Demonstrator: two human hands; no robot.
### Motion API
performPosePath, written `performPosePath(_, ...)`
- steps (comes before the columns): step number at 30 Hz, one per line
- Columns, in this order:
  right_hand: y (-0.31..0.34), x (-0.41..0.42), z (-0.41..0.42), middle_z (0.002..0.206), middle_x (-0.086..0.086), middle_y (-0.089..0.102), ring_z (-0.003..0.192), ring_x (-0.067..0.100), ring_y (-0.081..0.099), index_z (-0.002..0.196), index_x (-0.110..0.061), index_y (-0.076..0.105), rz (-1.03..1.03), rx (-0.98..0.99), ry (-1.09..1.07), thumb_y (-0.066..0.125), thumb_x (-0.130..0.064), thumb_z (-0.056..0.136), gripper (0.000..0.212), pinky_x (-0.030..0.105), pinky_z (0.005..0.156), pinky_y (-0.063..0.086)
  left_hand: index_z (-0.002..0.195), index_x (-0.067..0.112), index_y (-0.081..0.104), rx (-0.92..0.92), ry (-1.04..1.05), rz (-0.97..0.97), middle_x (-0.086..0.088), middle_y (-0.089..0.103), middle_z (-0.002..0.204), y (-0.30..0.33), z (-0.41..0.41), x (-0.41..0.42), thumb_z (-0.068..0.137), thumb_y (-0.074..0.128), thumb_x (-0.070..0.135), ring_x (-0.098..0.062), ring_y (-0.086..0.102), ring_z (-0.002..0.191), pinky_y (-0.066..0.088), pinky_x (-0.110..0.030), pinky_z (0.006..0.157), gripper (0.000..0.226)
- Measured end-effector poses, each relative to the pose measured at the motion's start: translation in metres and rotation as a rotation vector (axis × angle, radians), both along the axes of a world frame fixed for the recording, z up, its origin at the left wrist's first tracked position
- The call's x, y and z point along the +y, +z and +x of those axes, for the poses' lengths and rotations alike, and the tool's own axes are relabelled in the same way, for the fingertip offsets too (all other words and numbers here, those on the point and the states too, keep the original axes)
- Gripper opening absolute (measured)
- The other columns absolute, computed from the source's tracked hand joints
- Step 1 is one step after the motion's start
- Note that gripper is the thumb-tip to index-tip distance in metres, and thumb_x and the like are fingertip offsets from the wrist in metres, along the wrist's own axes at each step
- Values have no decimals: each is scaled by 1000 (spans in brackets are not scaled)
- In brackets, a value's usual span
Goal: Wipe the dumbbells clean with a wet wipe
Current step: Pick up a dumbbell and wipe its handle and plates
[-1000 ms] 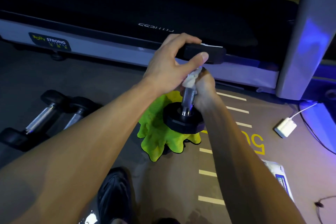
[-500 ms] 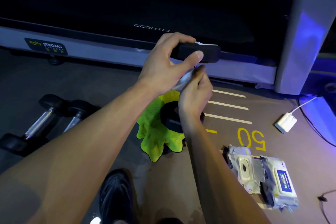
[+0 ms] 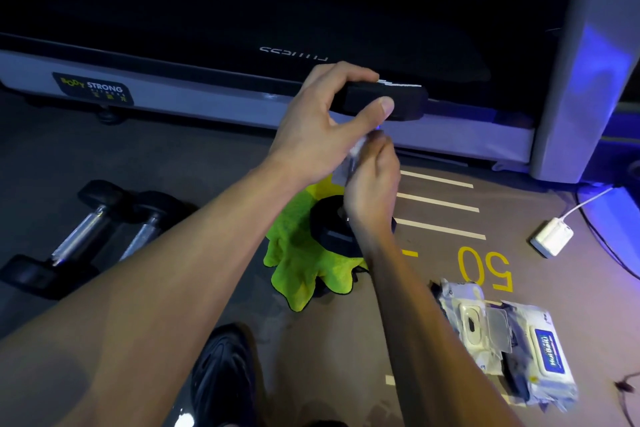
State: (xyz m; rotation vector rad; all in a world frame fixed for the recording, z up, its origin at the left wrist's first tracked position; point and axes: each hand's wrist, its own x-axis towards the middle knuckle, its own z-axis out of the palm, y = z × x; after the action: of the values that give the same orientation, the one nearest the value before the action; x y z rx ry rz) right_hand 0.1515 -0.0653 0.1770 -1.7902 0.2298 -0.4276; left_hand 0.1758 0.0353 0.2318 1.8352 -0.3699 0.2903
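Black shoe of mine is sitting nearest, at the bottom of the view. To its right on the floor, two wet-wipe packs are lying side by side; the left one's flap is standing open, though I cannot tell how many wipes are left inside.

Farther out, I am standing the dumbbell upright on its lower head, over a yellow-green cloth, which I judge is there to cushion the floor and catch drips. My right hand is wrapping its grip around the chrome handle with the wet wipe bunched at its fingertips, so I am probably rubbing the shaft. My left hand is pinching the upper head between thumb and fingers, steadying the weight upright so the handle is turned toward me.

Off to the left, two more dumbbells are lying side by side on the floor; whether they are wiped I cannot tell. A white charger is lying at the right, and farthest off the treadmill is stretching across.
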Motion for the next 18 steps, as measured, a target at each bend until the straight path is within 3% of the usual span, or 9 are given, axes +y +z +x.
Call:
performPosePath(2, 12, -7, 17, 59, 4, 56, 47, 15, 51, 66, -12, 56, 328, 169, 10, 26, -33, 113, 60, 29, 52, 38, 121, 34, 68, 21, -6, -20, 17, 54, 122, -2, 2, 1, 90, 73, 49, -9, 60, 119, 56, -42, 100, 34)
performPosePath(4, 25, -12, 29, 65, 5, 49, 48, 17, 47, 68, -16, 52, 439, 349, 45, 31, -28, 112, 50, 29, 51, 38, 121, 37, 67, 41, -8, -24, 18, 53, 122, -2, 3, 3, 90, 72, 51, -11, 60, 122, 57, -43, 98, 34)
performPosePath(6, 26, -7, 29, 74, 0, 53, 56, 11, 54, 86, -18, 55, 334, 312, 36, 35, -27, 112, 35, 26, 53, 46, 121, 38, 67, 38, -6, -22, 18, 53, 122, -1, 4, 3, 89, 71, 53, -10, 59, 123, 56, -42, 100, 35)
performPosePath(8, 23, 5, 26, 89, -4, 62, 71, 2, 62, 103, -21, 59, 362, 160, -108, 38, -28, 111, 24, 22, 66, 50, 121, 36, 67, 21, -7, -8, 16, 54, 122, 0, 5, 2, 89, 70, 53, -6, 59, 120, 54, -37, 103, 37)
performPosePath(10, 19, 22, 20, 98, 2, 68, 90, 19, 65, 102, -22, 61, 329, 37, -215, 43, -32, 107, 22, 34, 79, 48, 121, 34, 67, 7, -6, 17, 14, 54, 123, -1, 4, 0, 89, 71, 51, -4, 59, 117, 51, -33, 105, 37)
performPosePath(12, 13, 31, 8, 108, 9, 63, 103, 31, 59, 115, -17, 57, -5, -26, -202, 47, -32, 106, 20, 40, 84, 46, 122, 32, 68, 9, 10, 12, 11, 55, 125, 0, 3, -1, 91, 71, 48, -5, 60, 118, 50, -33, 105, 35)
performPosePath(14, 7, 28, -1, 114, 5, 59, 108, 28, 57, 128, -17, 48, -219, -64, -111, 48, -33, 105, 27, 39, 84, 47, 124, 31, 67, 29, 21, -4, 10, 55, 127, 1, 3, 0, 93, 71, 46, -4, 63, 112, 52, -28, 101, 34)
performPosePath(16, 5, 17, 2, 109, 1, 65, 102, 26, 63, 115, -19, 50, -249, -52, -91, 44, -34, 107, 19, 39, 80, 49, 125, 31, 67, 40, 30, 4, 9, 55, 128, 1, 3, 2, 94, 70, 47, -5, 62, 114, 51, -28, 101, 35)
performPosePath(18, 12, 6, 12, 87, -4, 70, 82, 19, 65, 94, -19, 56, -70, 26, -25, 36, -31, 109, 28, 34, 73, 48, 125, 33, 67, 30, 33, 20, 12, 56, 125, 1, 4, 3, 93, 70, 48, -8, 59, 121, 48, -32, 106, 36)
